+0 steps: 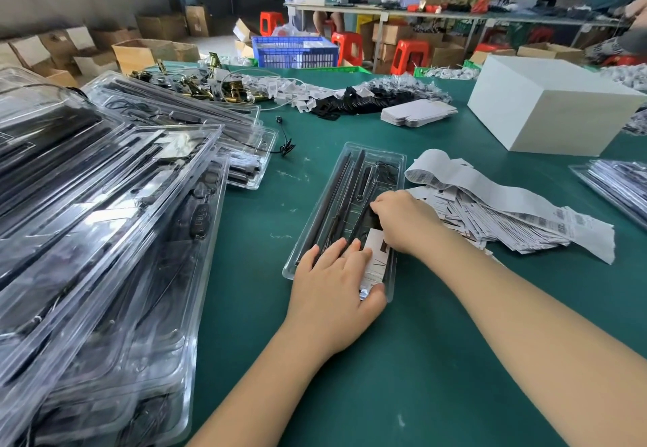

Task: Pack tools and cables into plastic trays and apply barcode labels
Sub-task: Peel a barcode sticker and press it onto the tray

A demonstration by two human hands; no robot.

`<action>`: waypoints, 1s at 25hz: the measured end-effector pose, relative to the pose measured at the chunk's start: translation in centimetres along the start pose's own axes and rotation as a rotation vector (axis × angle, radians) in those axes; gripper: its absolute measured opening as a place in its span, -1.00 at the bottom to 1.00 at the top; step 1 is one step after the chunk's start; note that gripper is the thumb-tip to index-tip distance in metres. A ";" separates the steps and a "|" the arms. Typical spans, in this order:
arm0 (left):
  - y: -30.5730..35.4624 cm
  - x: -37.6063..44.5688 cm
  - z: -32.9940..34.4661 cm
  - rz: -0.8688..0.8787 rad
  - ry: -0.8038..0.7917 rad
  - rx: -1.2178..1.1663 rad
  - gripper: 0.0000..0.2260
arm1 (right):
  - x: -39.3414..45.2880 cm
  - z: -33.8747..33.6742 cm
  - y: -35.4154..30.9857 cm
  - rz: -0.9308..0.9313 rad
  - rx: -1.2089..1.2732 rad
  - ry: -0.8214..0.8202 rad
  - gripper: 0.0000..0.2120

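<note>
Left hand (pixel 332 271) flat, fingers straight, pressing a white card (pixel 376 261) into the near end of a clear tray (pixel 345 215) mid-surface (pixel 420 359). Right hand (pixel 402 219) curled over the card's far edge, grip unclear. Label strip (pixel 490 187) just right. Packed trays (pixel 105 219) stacked left. White box (pixel 553 103) farther right.

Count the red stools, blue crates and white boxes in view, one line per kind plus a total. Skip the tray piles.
Red stools: 4; a red shape further right may be another, cannot tell.
Blue crates: 1
Big white boxes on the green table: 1
Total: 6
</note>
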State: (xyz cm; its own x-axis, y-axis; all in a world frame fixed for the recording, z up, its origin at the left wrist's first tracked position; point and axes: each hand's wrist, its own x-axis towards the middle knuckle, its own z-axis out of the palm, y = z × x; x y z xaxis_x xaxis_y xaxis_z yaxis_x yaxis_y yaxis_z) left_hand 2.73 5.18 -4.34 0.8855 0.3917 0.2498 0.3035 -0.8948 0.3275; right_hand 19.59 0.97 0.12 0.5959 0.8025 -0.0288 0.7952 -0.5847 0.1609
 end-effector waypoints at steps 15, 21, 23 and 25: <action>-0.3 -0.2 -0.1 0.021 -0.032 0.025 -0.46 | 0.9 0.2 0.2 0.056 0.083 -0.171 -0.47; -1.0 0.5 -0.1 0.040 -0.118 0.068 -0.34 | -7.4 1.5 0.1 0.431 0.970 0.114 -0.70; -0.9 0.5 0.1 0.039 -0.102 0.078 -0.32 | -9.2 1.6 -0.7 0.426 0.950 -0.092 -0.80; -0.6 0.4 0.3 0.009 -0.076 0.090 -0.32 | -9.4 1.3 -1.3 0.442 1.001 -0.146 -0.77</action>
State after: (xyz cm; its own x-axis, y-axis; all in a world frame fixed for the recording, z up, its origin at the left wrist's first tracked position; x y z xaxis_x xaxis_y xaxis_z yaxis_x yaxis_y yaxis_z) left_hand 3.00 5.78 -4.67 0.9112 0.3697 0.1817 0.3231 -0.9150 0.2415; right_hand 13.15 -5.98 -1.07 0.8055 0.5154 -0.2924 0.2006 -0.7014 -0.6840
